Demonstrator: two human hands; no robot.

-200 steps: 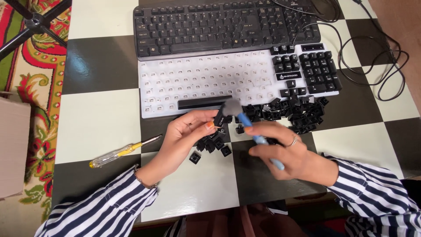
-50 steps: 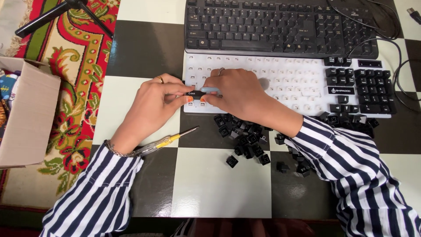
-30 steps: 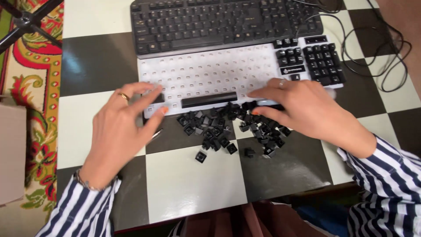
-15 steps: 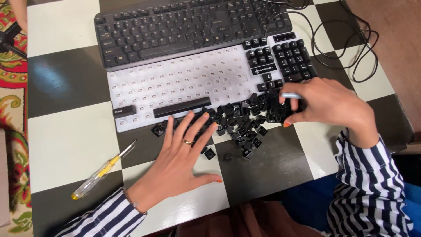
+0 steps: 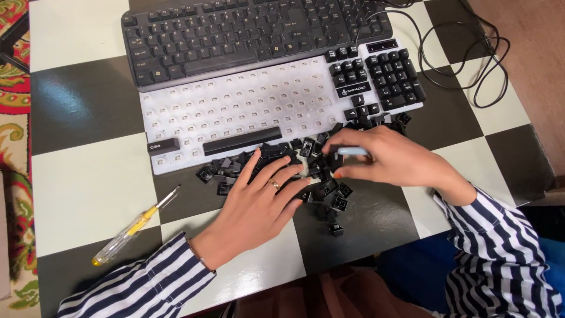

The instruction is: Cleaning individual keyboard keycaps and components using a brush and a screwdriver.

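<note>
1. Head view: your left hand point(image 5: 262, 200) lies flat and open, fingers spread, on the pile of loose black keycaps point(image 5: 318, 176); it presses on them and grips nothing
2. Head view: your right hand point(image 5: 388, 162) is curled over the right part of the same pile, closed around a light blue brush handle point(image 5: 352, 151) whose tip shows between thumb and fingers; the fingertips touch the caps beneath
3. Head view: the pile sits on the checkered table point(image 5: 88, 188), just below the front edge of the white keyboard base point(image 5: 247, 109), and a few caps lie apart toward you, near the table's edge
4. Head view: the white base is mostly stripped, keeping a long black spacebar point(image 5: 242, 141), one black key at its lower left corner point(image 5: 163, 145), and the black number pad block point(image 5: 382, 76) on its right
5. Head view: a full black keyboard point(image 5: 235, 32) rests just behind the white one, its cable point(image 5: 465, 53) looping at the right
6. Head view: a yellow-handled screwdriver point(image 5: 132, 229) lies well left of your left hand, untouched
</note>
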